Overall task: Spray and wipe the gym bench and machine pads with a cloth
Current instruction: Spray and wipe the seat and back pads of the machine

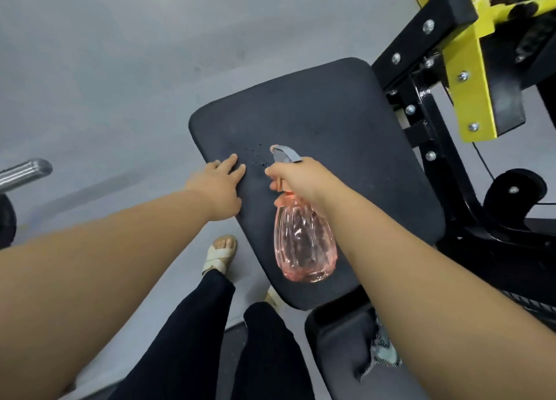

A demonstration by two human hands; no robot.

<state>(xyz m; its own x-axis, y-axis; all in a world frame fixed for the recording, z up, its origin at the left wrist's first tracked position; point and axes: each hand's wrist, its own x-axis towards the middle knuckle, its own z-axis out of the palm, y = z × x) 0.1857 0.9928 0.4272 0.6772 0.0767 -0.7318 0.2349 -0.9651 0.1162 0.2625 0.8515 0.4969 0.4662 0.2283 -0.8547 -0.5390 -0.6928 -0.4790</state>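
A black seat pad (331,122) of a gym machine fills the middle of the view. My right hand (301,180) grips the neck of a clear pink spray bottle (304,240) with a grey nozzle, a finger on the trigger, nozzle aimed at the pad. Small wet droplets (255,156) dot the pad just ahead of the nozzle. My left hand (219,186) rests flat on the pad's left edge, fingers straight. A patterned grey cloth (383,351) lies on a second black pad (340,348) at the lower right, partly hidden by my right forearm.
The machine's black and yellow bolted frame (469,77) rises at the right. A chrome bar (24,172) sticks in from the left edge. Grey floor (105,68) spreads to the left and behind. My legs and a sandalled foot (221,256) stand beside the pad.
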